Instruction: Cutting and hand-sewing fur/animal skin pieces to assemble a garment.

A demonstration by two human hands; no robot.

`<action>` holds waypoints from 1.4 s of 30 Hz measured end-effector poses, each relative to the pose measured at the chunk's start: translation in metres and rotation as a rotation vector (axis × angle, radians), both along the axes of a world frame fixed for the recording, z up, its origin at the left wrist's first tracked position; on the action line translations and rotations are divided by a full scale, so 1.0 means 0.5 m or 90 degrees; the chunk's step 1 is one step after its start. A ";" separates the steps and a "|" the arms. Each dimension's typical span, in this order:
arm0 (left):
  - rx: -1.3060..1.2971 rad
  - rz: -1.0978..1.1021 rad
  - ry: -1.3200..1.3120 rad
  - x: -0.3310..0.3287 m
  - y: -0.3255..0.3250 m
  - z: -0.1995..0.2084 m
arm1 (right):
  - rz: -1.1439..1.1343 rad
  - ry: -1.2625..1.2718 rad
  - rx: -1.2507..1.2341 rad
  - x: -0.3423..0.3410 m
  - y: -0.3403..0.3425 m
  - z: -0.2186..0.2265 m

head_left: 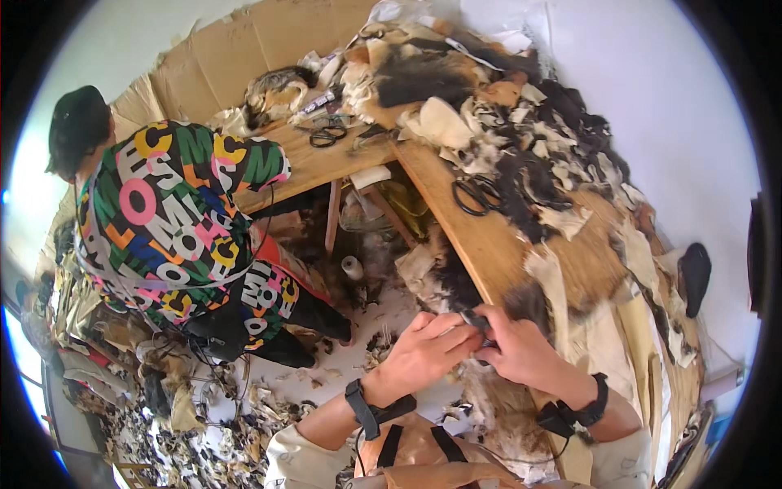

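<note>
My left hand (428, 349) and my right hand (521, 346) meet in front of me, beside the table's near edge. Both are closed, with fingers bent around a small dark object (474, 319) whose kind I cannot make out. Just beyond my fingers hangs a fur piece (423, 273) with pale and black parts. Below my hands, long light-brown fur (505, 420) lies close to my lap. To the right, a pale fur strip (551, 285) drapes over the table edge. Black-handled scissors (479, 196) rest on the wooden table (444, 204), out of my hands' reach of touch.
Mixed fur scraps (562, 138) are heaped along the table's back and right. A second pair of scissors (328, 134) lies on the far tabletop. At left stands another person in a colourful lettered top (171, 212). Scraps (269, 416) litter the floor, near a white spool (352, 267).
</note>
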State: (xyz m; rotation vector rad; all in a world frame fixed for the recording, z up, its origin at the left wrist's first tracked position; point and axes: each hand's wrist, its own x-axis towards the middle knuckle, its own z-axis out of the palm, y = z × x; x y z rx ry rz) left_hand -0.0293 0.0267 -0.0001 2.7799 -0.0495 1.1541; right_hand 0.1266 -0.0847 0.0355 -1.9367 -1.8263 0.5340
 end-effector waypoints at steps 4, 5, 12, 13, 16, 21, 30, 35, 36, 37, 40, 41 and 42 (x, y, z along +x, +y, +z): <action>-0.079 0.035 0.048 -0.054 0.137 -0.049 | 0.060 0.022 -0.020 -0.032 0.186 -0.042; -0.089 0.060 0.049 -0.067 0.168 -0.064 | 0.069 0.032 -0.039 -0.046 0.231 -0.052; -0.228 0.371 0.069 -0.191 0.331 -0.155 | 0.063 0.104 0.039 -0.064 0.545 -0.219; -0.239 0.391 0.080 -0.217 0.339 -0.168 | 0.016 0.139 0.000 -0.059 0.591 -0.232; -0.247 0.468 0.116 -0.288 0.350 -0.203 | -0.120 0.270 -0.063 -0.023 0.715 -0.302; -0.366 0.521 0.180 -0.381 0.339 -0.205 | -0.366 0.412 -0.057 0.049 0.902 -0.537; -0.505 0.517 0.214 -0.377 0.303 -0.250 | -0.490 0.611 0.113 0.042 1.083 -0.711; -0.539 0.429 0.251 -0.340 0.306 -0.250 | -0.490 0.585 0.303 0.125 1.104 -0.761; -0.538 0.433 0.257 -0.337 0.299 -0.247 | -0.515 0.516 0.266 0.111 1.093 -0.756; -0.540 0.398 0.242 -0.329 0.295 -0.243 | -0.540 0.444 0.231 0.105 1.078 -0.749; -0.553 0.422 0.260 -0.358 0.270 -0.228 | -0.422 0.218 -0.071 -0.050 1.017 -0.598; -0.558 0.365 0.262 -0.339 0.275 -0.226 | -0.426 0.431 0.049 -0.046 0.943 -0.541; -0.558 0.303 0.264 -0.313 0.275 -0.218 | -0.441 0.420 0.052 -0.016 0.903 -0.514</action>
